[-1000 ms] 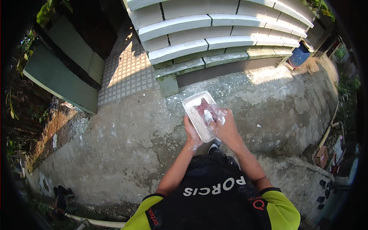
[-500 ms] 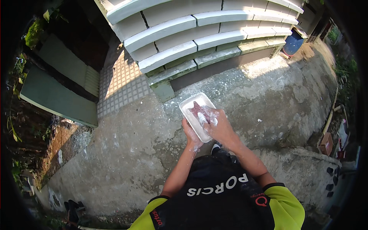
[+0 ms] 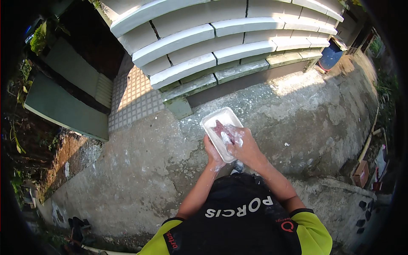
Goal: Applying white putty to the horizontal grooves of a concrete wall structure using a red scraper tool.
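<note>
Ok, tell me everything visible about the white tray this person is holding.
The white tray is a shallow rectangular container with rounded corners, seemingly plastic or foam, held in the air over the concrete ground, its long side pointing away and slightly left. The left hand grips its near left edge from below. The right hand reaches inside, on a pinkish-red lump dusted with white powder or liquid.

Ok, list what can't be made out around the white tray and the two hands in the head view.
- Reddish lump in the white tray: too small and powder-coated to identify.
- Right hand: its fingers lie over the lump; whether they grip or press is unclear.
- Left hand: its fingers go under the tray's near edge, hidden.
- Tray's near end: covered by both hands.
- Feet: mostly hidden by the black apron.
</note>
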Motion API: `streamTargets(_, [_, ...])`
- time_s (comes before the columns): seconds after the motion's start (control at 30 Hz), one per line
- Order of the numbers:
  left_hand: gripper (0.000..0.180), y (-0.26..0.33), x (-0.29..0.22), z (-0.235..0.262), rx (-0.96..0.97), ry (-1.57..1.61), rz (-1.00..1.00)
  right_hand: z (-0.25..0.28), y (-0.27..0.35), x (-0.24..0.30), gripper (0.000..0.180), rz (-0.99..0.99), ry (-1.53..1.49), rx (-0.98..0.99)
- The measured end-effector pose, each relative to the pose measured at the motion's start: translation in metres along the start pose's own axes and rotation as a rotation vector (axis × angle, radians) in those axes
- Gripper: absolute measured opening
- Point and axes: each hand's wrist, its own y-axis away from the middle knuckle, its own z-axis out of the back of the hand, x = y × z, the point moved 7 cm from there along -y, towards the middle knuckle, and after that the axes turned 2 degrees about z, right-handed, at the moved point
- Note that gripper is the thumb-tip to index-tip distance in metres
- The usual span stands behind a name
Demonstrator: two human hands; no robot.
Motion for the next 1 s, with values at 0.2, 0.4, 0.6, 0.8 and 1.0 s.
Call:
streamTargets(0.2, [0.066,-0.018,0.012,-0.040,0.081,0.039,0.038,0.069,-0.023,0.000,0.034,0.001,0.116,-0.123])
streamTargets(0.4, [0.062,-0.052,0.038,-0.043,0.040,0.049,-0.004,0.065,-0.028,-0.029,0.037,-0.128,0.154,-0.041])
streamTargets(0.6, [0.056,-0.068,0.043,-0.037,-0.004,0.069,-0.007,0.064,-0.045,-0.010,0.041,0.170,0.160,-0.078])
streamTargets(0.8, [0.065,-0.077,0.022,-0.044,0.090,0.071,0.011,0.079,-0.071,-0.018,0.044,0.172,0.313,-0.185])
streamTargets(1.0, [0.057,-0.093,-0.008,-0.023,0.005,0.057,0.010,0.027,-0.075,-0.031,0.044,-0.132,0.221,-0.043])
